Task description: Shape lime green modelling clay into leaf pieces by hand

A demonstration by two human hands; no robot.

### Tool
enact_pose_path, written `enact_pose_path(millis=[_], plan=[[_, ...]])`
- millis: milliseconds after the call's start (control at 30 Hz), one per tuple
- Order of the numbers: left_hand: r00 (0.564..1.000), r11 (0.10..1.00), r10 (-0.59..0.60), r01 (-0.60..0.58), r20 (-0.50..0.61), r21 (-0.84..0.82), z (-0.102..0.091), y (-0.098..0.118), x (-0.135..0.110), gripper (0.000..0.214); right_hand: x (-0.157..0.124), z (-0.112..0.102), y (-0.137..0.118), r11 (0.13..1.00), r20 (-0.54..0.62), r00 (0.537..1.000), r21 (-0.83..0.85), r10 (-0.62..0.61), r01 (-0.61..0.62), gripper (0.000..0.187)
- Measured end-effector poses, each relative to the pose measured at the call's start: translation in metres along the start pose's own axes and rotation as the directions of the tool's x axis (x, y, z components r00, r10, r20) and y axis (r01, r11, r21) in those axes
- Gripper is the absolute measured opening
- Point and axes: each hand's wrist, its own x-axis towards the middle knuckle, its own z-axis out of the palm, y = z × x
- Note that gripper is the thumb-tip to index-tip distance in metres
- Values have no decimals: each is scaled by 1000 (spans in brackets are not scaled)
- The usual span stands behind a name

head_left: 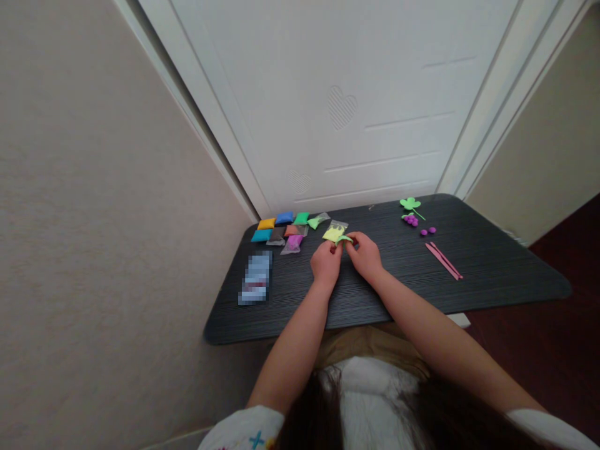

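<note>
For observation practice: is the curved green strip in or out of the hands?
In: the green strip spans from left hand to right hand, touching both.

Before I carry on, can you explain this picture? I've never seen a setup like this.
There is no machine here: you are seeing a person's own bare hands, the left hand and the right hand. This single picture comes from a camera worn on that person's head, looking forward and down. The hands meet over a dark table, with a thin light-green piece held between them. Just beyond lies a yellow packet. Further left are more coloured packets and a blurred-out rectangular item. On the right lie a green clover-like shape, a cluster of purple balls, two loose purple balls and two slim pink sticks.
</note>
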Motion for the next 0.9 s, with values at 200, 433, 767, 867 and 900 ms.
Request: enact_pose_path(millis=[200, 433, 767, 867, 900], plan=[[999, 997, 39, -39, 7, 64, -1, 1, -2, 38, 0, 0, 0, 1000, -13, 1000, 0, 22, -22, 19], [1000, 1000, 17, -17, 7, 5, -2, 3, -2, 32, 1, -2, -1, 998, -14, 998, 12, 54, -54, 19], [997, 995, 81, -81, -10, -53, -2, 2, 0, 25, 1, 1, 1, 1000, 54, 998, 5, 20, -20, 18], [996, 995, 84, -85, -32, -50, -1, 0, -1, 26, 0, 1, 1, 1000, 59, 998, 2, 11, -11, 18], [996, 995, 84, -85, -39, -49, 0, 0, -1, 27, 0, 1, 0, 1000, 59, 998, 1, 8, -8, 18]])
